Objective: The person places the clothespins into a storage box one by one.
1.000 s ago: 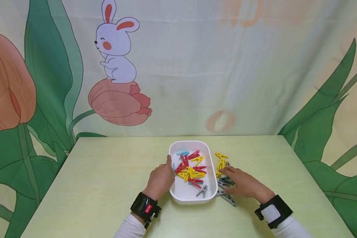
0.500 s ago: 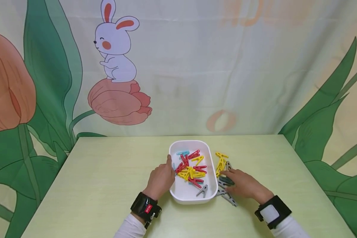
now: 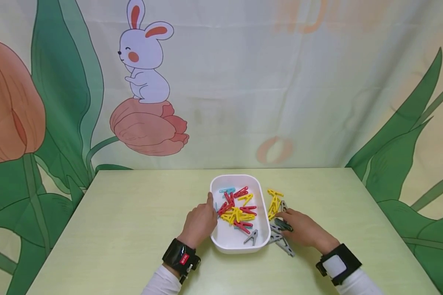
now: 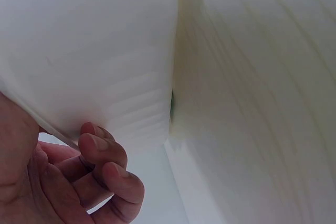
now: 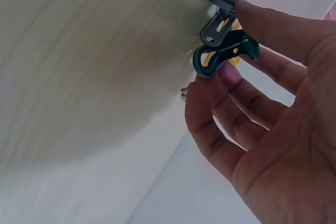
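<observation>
My left hand (image 3: 201,221) grips the left rim of a white plastic basket (image 3: 221,242). In the left wrist view, curled fingers (image 4: 118,177) lie against its outer wall. Red, yellow, blue and grey clothespins lie loose in the basket, including a yellow clothespin (image 3: 245,198) and a grey clothespin (image 3: 252,237). My right hand (image 3: 304,229), right of the basket, pinches a dark green clothespin (image 5: 226,52) between thumb and fingertips. Grey clothespins (image 3: 285,247) lie just below it, close to the basket wall. Beyond the fingers is a small pile of yellow clothespins (image 3: 274,205).
A pale wood-look table (image 3: 133,229) carries everything. Behind it hangs a printed curtain (image 3: 225,90) with a rabbit and tulips. Black straps with devices sit on both wrists, including the left wrist strap (image 3: 180,257).
My right hand has closed on the dark green clothespin and shifted it slightly to the right, away from the grey ones. The left hand and basket stay in place.
</observation>
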A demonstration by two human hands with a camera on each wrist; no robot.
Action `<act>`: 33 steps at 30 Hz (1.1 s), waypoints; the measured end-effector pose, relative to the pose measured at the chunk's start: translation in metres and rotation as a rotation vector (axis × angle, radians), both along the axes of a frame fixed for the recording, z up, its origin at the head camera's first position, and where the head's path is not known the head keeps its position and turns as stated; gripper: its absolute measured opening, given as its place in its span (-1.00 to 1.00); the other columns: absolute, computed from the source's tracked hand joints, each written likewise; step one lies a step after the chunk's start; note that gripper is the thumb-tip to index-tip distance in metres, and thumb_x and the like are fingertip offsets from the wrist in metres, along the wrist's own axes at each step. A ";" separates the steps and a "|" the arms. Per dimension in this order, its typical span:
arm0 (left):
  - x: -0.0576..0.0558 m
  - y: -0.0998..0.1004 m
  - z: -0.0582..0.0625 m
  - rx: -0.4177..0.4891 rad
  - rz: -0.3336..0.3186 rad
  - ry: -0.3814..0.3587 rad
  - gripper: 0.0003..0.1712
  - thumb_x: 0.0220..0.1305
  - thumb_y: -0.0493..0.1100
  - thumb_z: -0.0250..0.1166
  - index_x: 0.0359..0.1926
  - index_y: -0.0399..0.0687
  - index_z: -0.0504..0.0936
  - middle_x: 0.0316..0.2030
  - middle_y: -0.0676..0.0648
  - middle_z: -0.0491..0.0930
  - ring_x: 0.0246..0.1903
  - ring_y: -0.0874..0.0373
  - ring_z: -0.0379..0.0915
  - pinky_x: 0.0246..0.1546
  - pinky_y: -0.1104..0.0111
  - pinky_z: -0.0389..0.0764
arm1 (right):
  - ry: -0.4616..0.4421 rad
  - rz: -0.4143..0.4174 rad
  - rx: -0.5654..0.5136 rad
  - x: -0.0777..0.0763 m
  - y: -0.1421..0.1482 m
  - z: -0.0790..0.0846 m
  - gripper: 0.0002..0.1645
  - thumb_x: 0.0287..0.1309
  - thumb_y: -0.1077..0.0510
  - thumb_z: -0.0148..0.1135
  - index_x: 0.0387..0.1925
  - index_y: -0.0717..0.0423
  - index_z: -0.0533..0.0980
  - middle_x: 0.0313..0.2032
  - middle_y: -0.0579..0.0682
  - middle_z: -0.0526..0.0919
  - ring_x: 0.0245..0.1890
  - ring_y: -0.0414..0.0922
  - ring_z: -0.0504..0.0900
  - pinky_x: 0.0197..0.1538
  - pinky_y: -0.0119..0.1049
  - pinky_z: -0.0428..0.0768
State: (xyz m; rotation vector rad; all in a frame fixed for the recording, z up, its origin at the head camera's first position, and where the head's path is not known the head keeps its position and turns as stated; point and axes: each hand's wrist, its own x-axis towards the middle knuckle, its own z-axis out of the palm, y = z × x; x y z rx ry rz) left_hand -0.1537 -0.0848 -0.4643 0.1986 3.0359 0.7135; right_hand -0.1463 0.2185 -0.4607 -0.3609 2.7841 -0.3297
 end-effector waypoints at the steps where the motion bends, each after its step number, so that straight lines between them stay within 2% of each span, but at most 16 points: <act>1: 0.000 0.000 0.000 0.001 0.000 -0.003 -0.27 0.41 -0.13 0.16 0.46 -0.35 0.14 -0.61 -0.05 0.46 -0.67 0.13 0.36 -0.66 0.38 0.27 | 0.004 -0.001 -0.001 0.000 0.000 0.000 -0.39 0.13 0.00 0.40 0.23 -0.09 0.49 0.23 0.09 0.49 0.21 0.08 0.51 0.22 0.11 0.49; 12: 0.001 0.000 -0.001 0.003 -0.002 -0.015 -0.26 0.40 -0.13 0.16 0.47 -0.34 0.14 -0.62 -0.04 0.44 -0.67 0.12 0.36 -0.65 0.38 0.28 | 0.027 0.011 0.000 0.001 0.000 0.001 -0.41 0.10 0.00 0.43 0.19 -0.10 0.52 0.17 0.06 0.53 0.15 0.02 0.54 0.19 0.07 0.52; 18: 0.001 -0.001 -0.001 0.003 -0.003 -0.004 -0.27 0.40 -0.14 0.16 0.46 -0.35 0.14 -0.63 -0.04 0.44 -0.68 0.13 0.35 -0.66 0.38 0.27 | 0.083 0.041 0.017 -0.002 0.003 0.005 -0.41 0.11 -0.01 0.42 0.20 -0.06 0.52 0.00 0.00 0.56 -0.09 -0.10 0.54 0.06 -0.04 0.59; 26: 0.001 -0.001 -0.001 -0.004 -0.004 0.015 -0.28 0.40 -0.15 0.16 0.45 -0.36 0.16 -0.62 -0.05 0.45 -0.68 0.13 0.35 -0.67 0.37 0.27 | 0.158 0.077 0.018 -0.004 0.007 0.020 -0.40 0.13 0.02 0.40 0.21 -0.02 0.50 -0.08 0.01 0.56 -0.20 -0.13 0.50 -0.08 -0.13 0.59; 33: 0.001 -0.001 0.001 -0.016 -0.005 0.019 -0.28 0.40 -0.15 0.16 0.45 -0.36 0.16 -0.59 -0.07 0.48 -0.67 0.13 0.35 -0.66 0.37 0.28 | 0.277 0.117 0.020 -0.001 0.006 0.042 -0.44 0.11 0.08 0.41 0.17 0.00 0.53 -0.08 0.01 0.57 -0.17 -0.11 0.52 -0.07 -0.12 0.64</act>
